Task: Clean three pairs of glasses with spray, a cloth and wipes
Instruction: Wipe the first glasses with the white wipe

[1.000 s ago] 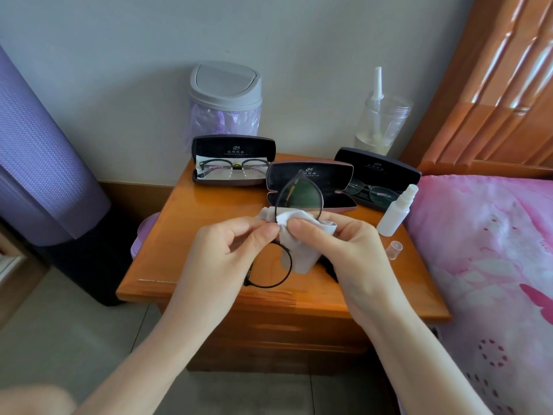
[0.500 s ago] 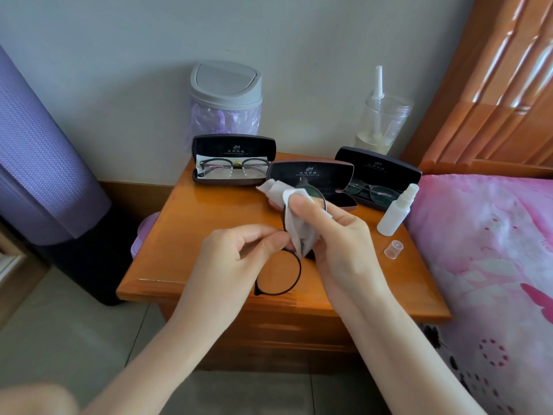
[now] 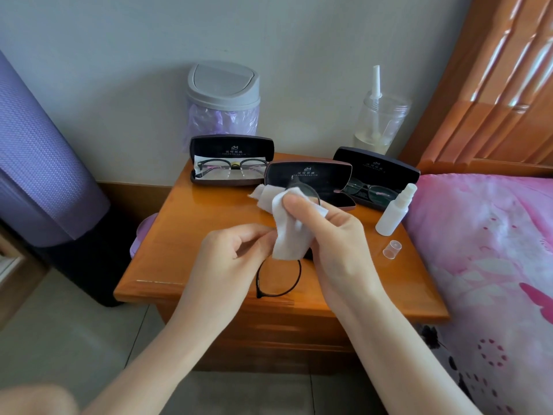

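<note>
- The left hand [image 3: 230, 259] has its fingers curled. Its thumb and fingertips pinch the round glasses [image 3: 278, 278] near the middle of the frame. The exact spot is hidden behind the wipe.
- The right hand [image 3: 338, 244] grips a soft white wipe [image 3: 287, 232] that is folded over the top lens. The thumb presses on the front and the other fingers curl behind.
- The round glasses are held up over the front of the small table [image 3: 203, 223], turned on their side, so one lens is up and one is down. The bottom lens is bare, a ring of thin black wire.
- The small table is shiny orange-brown wood with a smooth top.
- Three hard cases stand open at the back of it.
- The left case [image 3: 232, 145] holds a dark-framed pair [image 3: 232, 168] lying on a white cloth.
- The middle case [image 3: 317, 175] is black inside with a brownish rim.
- The right case [image 3: 380, 170] holds a thin-framed pair [image 3: 371, 191].
- A small white plastic spray bottle [image 3: 395, 209] stands near the right edge, just in front of the right case.
- A little see-through cap [image 3: 392, 249] lies on the wood near the bottle.
- A round gray bin [image 3: 223, 94] with a crinkly purple bag is behind the left case.
- A clear jar [image 3: 383, 121] with a white stick in it is at the back right.
- A pink flowery bed cover [image 3: 484, 250] is on the right, under a ridged wooden headboard [image 3: 493, 85].
- A bumpy purple roll [image 3: 39, 151] stands on the left.
</note>
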